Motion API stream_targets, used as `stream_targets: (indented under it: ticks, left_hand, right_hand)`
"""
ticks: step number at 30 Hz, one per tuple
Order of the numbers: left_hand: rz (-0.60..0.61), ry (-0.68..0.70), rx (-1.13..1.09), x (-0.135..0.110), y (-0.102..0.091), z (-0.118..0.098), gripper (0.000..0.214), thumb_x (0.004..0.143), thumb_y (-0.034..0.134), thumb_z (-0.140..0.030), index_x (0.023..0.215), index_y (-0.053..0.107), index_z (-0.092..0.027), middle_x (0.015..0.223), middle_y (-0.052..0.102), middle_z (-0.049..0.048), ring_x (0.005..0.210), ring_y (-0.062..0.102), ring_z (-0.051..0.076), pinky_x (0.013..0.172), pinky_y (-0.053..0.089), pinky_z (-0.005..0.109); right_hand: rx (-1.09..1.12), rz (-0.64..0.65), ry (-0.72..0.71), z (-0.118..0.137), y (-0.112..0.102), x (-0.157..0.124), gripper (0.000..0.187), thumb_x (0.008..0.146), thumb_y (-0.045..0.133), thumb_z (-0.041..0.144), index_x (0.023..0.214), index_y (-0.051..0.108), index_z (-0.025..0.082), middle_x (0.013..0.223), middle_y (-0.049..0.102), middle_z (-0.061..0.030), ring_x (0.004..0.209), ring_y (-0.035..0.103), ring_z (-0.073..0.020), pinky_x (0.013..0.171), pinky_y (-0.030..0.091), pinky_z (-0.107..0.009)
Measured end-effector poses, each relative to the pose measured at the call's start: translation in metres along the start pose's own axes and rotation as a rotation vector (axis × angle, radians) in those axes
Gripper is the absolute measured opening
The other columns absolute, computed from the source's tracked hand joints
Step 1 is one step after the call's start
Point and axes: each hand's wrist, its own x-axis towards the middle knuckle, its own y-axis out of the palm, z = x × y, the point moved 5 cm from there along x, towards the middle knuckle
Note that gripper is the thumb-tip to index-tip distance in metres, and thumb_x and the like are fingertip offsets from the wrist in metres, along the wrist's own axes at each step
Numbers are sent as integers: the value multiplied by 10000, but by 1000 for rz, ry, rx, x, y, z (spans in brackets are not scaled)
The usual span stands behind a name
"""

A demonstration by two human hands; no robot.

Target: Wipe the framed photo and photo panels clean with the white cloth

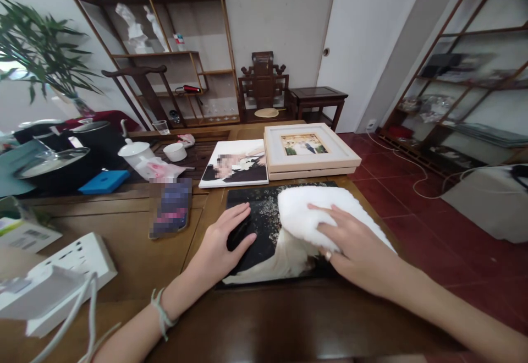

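Observation:
A dark photo panel [256, 247] with a pale dress in its picture lies flat on the wooden table. My left hand [225, 242] rests at its left edge, fingers stretched and thumb apart, holding nothing. In my right hand [350, 245] is a folded white towel [313, 209], pressed down on the right half of the panel and hiding much of it. Just behind lie a white-edged photo print [243, 176] and a pair of stacked pale picture frames [274, 146]; the top one shows a small photo of people outdoors.
To the left are a phone [173, 209], a white power strip [74, 275] with cables, a blue box [104, 181], a white cup [175, 152] and a dark pan [53, 170]. Chairs and shelves stand behind the table [264, 330].

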Motion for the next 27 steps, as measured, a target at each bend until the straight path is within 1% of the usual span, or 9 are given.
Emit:
stream_targets:
  ticks: [3, 5, 8, 11, 13, 16, 18, 24, 27]
  left_hand:
    - [17, 9, 2, 0, 2, 0, 352, 833, 566, -303, 1129, 618, -120, 1201, 620, 129, 1189, 515, 248, 1007, 428, 419]
    - [26, 4, 13, 0, 2, 1, 347, 834, 564, -308, 1116, 626, -116, 1202, 620, 131, 1193, 511, 252, 1000, 434, 424]
    - [33, -12, 40, 1, 1, 1, 334, 830, 567, -316, 1088, 640, -118, 1187, 629, 130, 1180, 520, 265, 988, 440, 443]
    - [46, -9, 48, 2, 0, -2, 306, 832, 564, -300, 1076, 640, -133, 1149, 650, 115, 1155, 536, 265, 976, 448, 444]
    - [59, 1, 33, 3, -1, -4, 288, 839, 553, -280, 1086, 629, -150, 1128, 658, 98, 1121, 559, 250, 954, 469, 418]
    - [52, 12, 22, 3, -1, -4, 297, 840, 552, -281, 1101, 615, -154, 1125, 658, 93, 1101, 573, 242, 949, 474, 406]
    - [38, 15, 27, 2, -1, -2, 330, 835, 561, -297, 1119, 611, -137, 1157, 645, 108, 1144, 547, 250, 980, 448, 417]
    - [34, -29, 26, 1, 2, 2, 396, 829, 566, -335, 1157, 601, -117, 1239, 596, 124, 1196, 512, 242, 1024, 413, 407]
    - [28, -65, 26, 1, 1, 3, 397, 828, 559, -347, 1152, 605, -121, 1251, 587, 120, 1194, 516, 239, 1031, 404, 407]
  right_hand:
    - [114, -41, 11, -3, -5, 31, 199, 842, 439, 196, 894, 630, 185, 1022, 659, -94, 969, 580, -276, 851, 432, -433]
    - [231, -45, -32, 4, -6, 56, 202, 879, 443, 262, 856, 630, 191, 915, 675, -58, 840, 602, -238, 760, 449, -359]
    - [332, -27, -134, 24, 1, 90, 205, 888, 456, 287, 894, 637, 191, 917, 679, -44, 818, 603, -212, 728, 430, -302]
    - [277, -11, -187, 42, 14, 115, 227, 891, 454, 324, 966, 628, 198, 960, 680, -52, 858, 602, -221, 730, 418, -293]
    - [217, -19, -201, 49, 20, 120, 221, 885, 455, 304, 984, 623, 200, 987, 678, -61, 889, 598, -238, 760, 409, -309]
    - [184, -33, -202, 45, 21, 112, 216, 861, 449, 207, 997, 615, 185, 1053, 659, -73, 935, 581, -257, 809, 396, -336]
    - [170, -40, -188, 32, 16, 99, 231, 844, 441, 155, 1001, 610, 171, 1079, 646, -81, 962, 567, -271, 837, 392, -358]
    - [26, -65, -7, -41, 6, 44, 235, 884, 411, 253, 962, 623, 189, 1070, 644, -91, 1087, 516, -327, 908, 394, -445]
    - [-56, -113, 51, -66, 4, 26, 226, 878, 415, 270, 933, 617, 186, 1076, 640, -107, 1168, 468, -350, 928, 401, -473]
